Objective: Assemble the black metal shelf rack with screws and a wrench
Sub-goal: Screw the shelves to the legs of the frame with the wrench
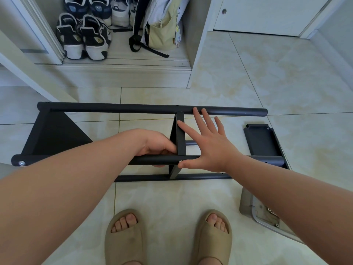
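The black metal rack (122, 108) lies on its side on the tiled floor, long round posts running left to right. One shelf panel (51, 134) is fixed at the left end, with a screw head (21, 163) showing on the near post. A second panel (180, 134) stands edge-on in the middle. My left hand (157, 144) grips the near post (149, 159) just left of that panel. My right hand (208, 138) is spread flat, fingers straight against the middle panel, thumb by a small pale screw (180, 161) on the post. A loose panel (262, 140) lies at the right.
An open cupboard holds several sneakers (84, 35) and a backpack (162, 23) at the back. A clear plastic piece with small hardware (267, 213) sits on the floor at the right. My feet in beige slippers (168, 236) stand just before the rack.
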A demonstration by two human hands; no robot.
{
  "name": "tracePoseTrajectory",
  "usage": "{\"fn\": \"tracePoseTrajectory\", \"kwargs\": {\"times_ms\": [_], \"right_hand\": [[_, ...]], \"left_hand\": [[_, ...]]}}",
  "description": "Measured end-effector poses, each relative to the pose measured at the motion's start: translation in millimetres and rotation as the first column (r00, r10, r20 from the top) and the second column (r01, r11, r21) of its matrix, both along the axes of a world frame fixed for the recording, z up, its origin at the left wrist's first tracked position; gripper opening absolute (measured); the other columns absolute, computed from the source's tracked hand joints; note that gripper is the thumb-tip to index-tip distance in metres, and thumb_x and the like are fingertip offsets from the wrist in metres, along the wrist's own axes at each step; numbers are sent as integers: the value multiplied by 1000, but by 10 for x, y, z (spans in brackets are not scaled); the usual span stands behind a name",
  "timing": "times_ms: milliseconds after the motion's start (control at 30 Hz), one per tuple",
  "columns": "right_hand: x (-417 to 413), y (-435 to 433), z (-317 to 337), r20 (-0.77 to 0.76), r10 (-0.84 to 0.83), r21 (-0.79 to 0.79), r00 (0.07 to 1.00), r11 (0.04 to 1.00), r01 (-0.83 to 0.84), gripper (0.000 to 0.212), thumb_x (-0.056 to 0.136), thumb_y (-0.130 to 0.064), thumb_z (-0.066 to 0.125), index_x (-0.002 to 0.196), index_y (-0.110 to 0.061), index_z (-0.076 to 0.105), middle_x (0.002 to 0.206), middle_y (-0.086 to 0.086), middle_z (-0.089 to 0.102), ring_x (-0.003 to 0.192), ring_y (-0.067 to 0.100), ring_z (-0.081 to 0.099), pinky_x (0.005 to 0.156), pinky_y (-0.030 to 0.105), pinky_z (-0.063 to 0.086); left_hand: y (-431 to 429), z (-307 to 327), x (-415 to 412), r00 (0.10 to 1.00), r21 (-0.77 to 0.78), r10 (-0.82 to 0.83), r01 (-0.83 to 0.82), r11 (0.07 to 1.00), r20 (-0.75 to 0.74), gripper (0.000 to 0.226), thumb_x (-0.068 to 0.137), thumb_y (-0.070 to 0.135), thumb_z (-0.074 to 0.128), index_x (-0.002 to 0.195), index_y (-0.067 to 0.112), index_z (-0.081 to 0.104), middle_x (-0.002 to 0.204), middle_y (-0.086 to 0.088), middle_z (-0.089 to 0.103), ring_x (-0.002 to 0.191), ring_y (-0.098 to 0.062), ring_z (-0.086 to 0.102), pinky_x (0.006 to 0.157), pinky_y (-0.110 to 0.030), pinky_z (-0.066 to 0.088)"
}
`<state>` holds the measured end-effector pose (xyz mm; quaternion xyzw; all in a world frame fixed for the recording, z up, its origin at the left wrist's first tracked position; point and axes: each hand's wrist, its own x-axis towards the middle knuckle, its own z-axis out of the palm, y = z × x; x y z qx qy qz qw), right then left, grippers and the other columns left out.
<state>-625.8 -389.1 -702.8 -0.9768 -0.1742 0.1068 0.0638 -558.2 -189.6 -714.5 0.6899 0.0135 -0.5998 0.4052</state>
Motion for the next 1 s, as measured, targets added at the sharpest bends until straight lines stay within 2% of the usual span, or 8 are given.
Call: {"fn": "tracePoseTrajectory", "kwargs": {"times_ms": [167, 300, 467, 600, 700, 800, 900, 1000], "right_hand": [[3, 3, 1, 4, 2, -8, 1000, 1000, -2, 110, 64, -100, 27, 154, -52, -15, 165, 4, -28, 151, 27, -30, 123, 58, -8], [0, 2, -2, 1, 1, -5, 1000, 1000, -1, 110, 64, -101, 27, 154, -52, -14, 165, 4, -28, 151, 27, -30, 122, 59, -7], [3, 4, -1, -5, -1, 0, 1000, 1000, 1, 110, 64, -100, 27, 154, -52, -13, 165, 3, -29, 150, 27, -31, 123, 58, -8], [1, 6, 9, -5, 0, -1, 1000, 1000, 0, 111, 64, -100, 27, 155, -51, -12, 165, 4, -28, 151, 27, -30, 123, 58, -8], [-1, 6, 10, -11, 0, -2, 1000, 1000, 0, 110, 64, -100, 27, 155, -51, -13, 165, 3, -29, 150, 27, -31, 123, 58, -8], [-1, 4, 9, -13, 1, -2, 1000, 1000, -1, 110, 64, -100, 27, 154, -51, -13, 165, 3, -30, 150, 27, -31, 123, 58, -8], [-1, 5, 3, -5, 1, 0, 1000, 1000, -1, 110, 64, -100, 27, 155, -51, -12, 165, 3, -29, 150, 27, -31, 123, 58, -8], [-1, 4, 2, -3, 0, 1, 1000, 1000, 0, 111, 64, -101, 27, 155, -51, -12, 165, 4, -28, 151, 27, -30, 123, 58, -8]], "left_hand": [[48, -7, 6, 999, -68, 9, -11, 998, -34, 18, 93, 14, 56, 99, 14, 73, 86, -3, 70, 81, -16, 62, 79, -31, 50], [18, -11, -5, 999, -19, 22, -23, 1000, -36, 17, 94, 24, 60, 101, 16, 73, 82, -1, 70, 79, -15, 62, 82, -34, 54], [6, -12, 2, 1000, -20, 10, -11, 1000, -4, 11, 92, 18, 63, 93, 14, 73, 76, -3, 70, 69, -15, 63, 76, -31, 54], [43, -13, 12, 999, -77, 15, -19, 997, -42, 17, 92, 12, 58, 95, 15, 75, 86, -4, 71, 79, -16, 63, 80, -33, 51], [40, -15, 2, 997, -58, 32, -36, 998, -72, 17, 95, 20, 57, 99, 16, 73, 87, -3, 70, 79, -15, 63, 82, -33, 52], [15, -17, -3, 999, -32, 25, -26, 999, -45, 15, 95, 24, 61, 100, 16, 72, 81, -1, 70, 74, -14, 63, 78, -31, 54], [5, -16, 1, 999, -40, 12, -13, 999, -33, 12, 95, 20, 60, 92, 15, 71, 73, -1, 70, 64, -11, 64, 72, -29, 53], [24, -17, 3, 999, -73, 13, -15, 997, -30, 13, 94, 13, 58, 94, 14, 72, 76, -2, 70, 66, -12, 64, 70, -29, 51]]}}
